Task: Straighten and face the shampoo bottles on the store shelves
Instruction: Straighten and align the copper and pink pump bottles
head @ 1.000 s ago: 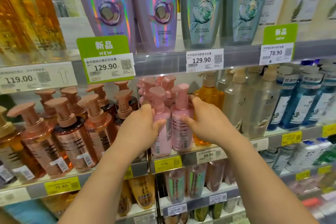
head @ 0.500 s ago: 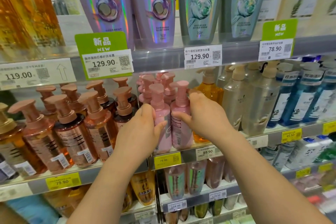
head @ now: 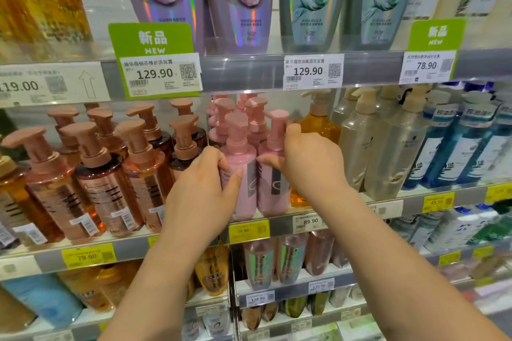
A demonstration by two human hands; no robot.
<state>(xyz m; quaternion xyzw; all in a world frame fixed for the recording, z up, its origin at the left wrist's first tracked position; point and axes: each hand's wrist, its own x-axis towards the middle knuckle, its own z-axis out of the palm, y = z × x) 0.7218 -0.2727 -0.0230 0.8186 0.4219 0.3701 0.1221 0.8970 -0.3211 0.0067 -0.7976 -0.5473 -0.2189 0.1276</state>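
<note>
Front pump bottles (head: 243,174): pale pink, grey label band
Shelf tags (head: 248,230): yellow
"New" sign (head: 151,39): green, white lettering

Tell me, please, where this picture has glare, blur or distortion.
Head view: rainbow glare streaks run down the purple bottles on the top shelf; the amber bottles at upper left and the lowest shelves are blurred; the wide lens tilts the blue bottles at right; the 129.90 price tag reads sharply.
</note>
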